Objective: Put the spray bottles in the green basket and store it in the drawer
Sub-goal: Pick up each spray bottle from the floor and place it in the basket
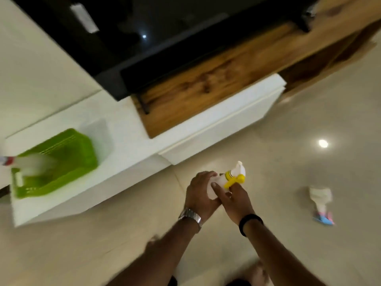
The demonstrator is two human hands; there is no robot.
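We had the yellow bottle in both hands, held low over the floor in front of the white cabinet. Our left hand, the one with the watch, was wrapped around its white body; our right hand gripped just under the yellow trigger, with one finger lying across the body. Both hands were closed on it, neither free.

The basket sat well to the left on the cabinet top, with a blurred white bottle with a red nozzle lying in or across it; the blur would not let us say which. A third bottle, with a blue and pink head, lay on its side on the floor to the right, well apart from us.

We judged the yellow bottle a thin plastic thing, light unless full, smooth and a little slippery, with walls that would give under a hard squeeze. The body seemed the safer hold; the trigger head looked the weak part, and a grip there might fire the spray. One hand round the body should have been enough to carry it.
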